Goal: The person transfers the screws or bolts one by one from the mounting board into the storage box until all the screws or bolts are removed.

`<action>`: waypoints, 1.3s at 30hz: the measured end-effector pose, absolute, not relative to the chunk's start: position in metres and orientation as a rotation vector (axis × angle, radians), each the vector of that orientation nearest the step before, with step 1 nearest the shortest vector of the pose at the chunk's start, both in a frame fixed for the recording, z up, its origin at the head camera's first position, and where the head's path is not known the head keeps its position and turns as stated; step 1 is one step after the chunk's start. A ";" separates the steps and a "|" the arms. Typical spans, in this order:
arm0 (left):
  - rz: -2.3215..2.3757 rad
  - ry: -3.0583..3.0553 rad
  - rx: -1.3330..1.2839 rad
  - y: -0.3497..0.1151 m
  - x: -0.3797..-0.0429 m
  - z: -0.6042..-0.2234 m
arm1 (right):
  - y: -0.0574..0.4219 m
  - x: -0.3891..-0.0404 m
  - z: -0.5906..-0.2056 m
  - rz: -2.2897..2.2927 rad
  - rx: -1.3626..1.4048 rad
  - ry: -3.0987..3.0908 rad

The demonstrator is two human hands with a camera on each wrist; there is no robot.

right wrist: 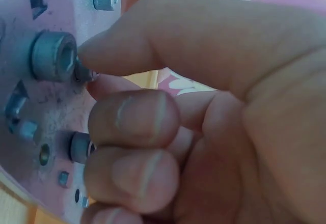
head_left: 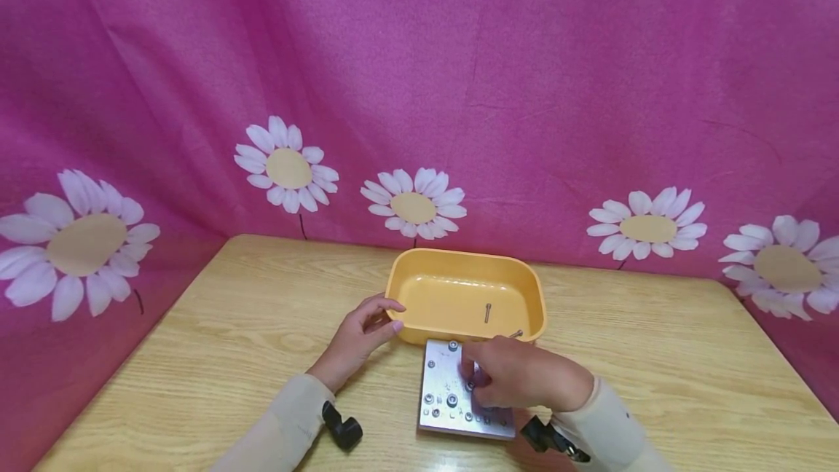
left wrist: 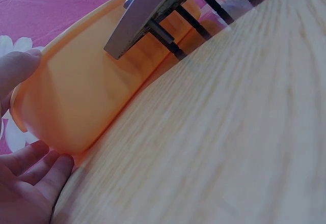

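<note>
Pinching small screw [right wrist: 84, 73] with right hand [head_left: 524, 374], thumb and fingertip closed on the head, other fingers folded below. Located at the face of metal plate [head_left: 442, 381], just beside larger cap screw [right wrist: 55, 56]. Can't tell thread depth; hidden.

Handling, best guess: light, hard, rigid, tough to damage. Easy to lose, though: short head, little to grab, possibly slick if oily. Best hold: head flanks, fingertips only, square to plate. Tight for fingers on the larger screw's side, so approach from the open side.

Plate next: probably heavy for its footprint, stiff, smooth-faced. Raised off table [head_left: 655, 355] on threaded shanks [left wrist: 191, 20], so likely prone to rock under off-centre push. Take by opposite side edges, clear of shanks and screw heads.

Directly beyond plate: yellow tray [head_left: 459, 254], near wall close to plate's far edge. Gripped at left end by left hand [head_left: 357, 333], thumb and fingers around the corner. Looks like light plastic, a bit flexible, likely to slide if nudged. Hold by rim or end wall. Inside: loose screws [head_left: 488, 313], slim and likely to roll; lift by head or mid-shank.
</note>
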State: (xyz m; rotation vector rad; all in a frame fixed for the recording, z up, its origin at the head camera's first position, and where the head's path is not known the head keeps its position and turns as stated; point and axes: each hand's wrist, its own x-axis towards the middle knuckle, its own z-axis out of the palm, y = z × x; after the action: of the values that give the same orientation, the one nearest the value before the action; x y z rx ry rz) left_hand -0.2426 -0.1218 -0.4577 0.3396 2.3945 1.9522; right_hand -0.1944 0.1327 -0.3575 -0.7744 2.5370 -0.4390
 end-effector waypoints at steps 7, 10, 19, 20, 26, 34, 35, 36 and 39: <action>1.962 2.387 0.357 -0.122 -0.242 -0.458 | 0.132 -0.195 -0.359 -0.446 -0.800 2.540; 1.962 2.383 0.361 -0.122 -0.242 -0.457 | 0.131 -0.195 -0.359 -0.431 -0.783 2.530; 1.986 2.361 0.316 -0.119 -0.240 -0.452 | 0.130 -0.196 -0.360 -0.409 -0.782 2.536; 1.990 2.358 0.306 -0.119 -0.240 -0.451 | 0.130 -0.196 -0.360 -0.406 -0.783 2.537; 1.986 2.360 0.301 -0.119 -0.240 -0.454 | 0.131 -0.196 -0.362 -0.413 -0.797 2.541; 1.952 2.385 0.312 -0.121 -0.239 -0.455 | 0.131 -0.197 -0.363 -0.428 -0.806 2.538; 1.950 2.389 0.318 -0.121 -0.239 -0.455 | 0.131 -0.197 -0.363 -0.427 -0.803 2.538; 1.948 2.391 0.322 -0.121 -0.239 -0.454 | 0.131 -0.197 -0.363 -0.423 -0.803 2.541; 1.943 2.394 0.323 -0.120 -0.240 -0.454 | 0.132 -0.197 -0.363 -0.416 -0.810 2.550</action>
State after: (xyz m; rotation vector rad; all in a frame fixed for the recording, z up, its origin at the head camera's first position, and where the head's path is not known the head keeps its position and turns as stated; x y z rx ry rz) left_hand -0.2401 -0.1203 -0.4542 0.3230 2.3941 1.9426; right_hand -0.1970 0.1318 -0.3626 -0.8099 2.5505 -0.4162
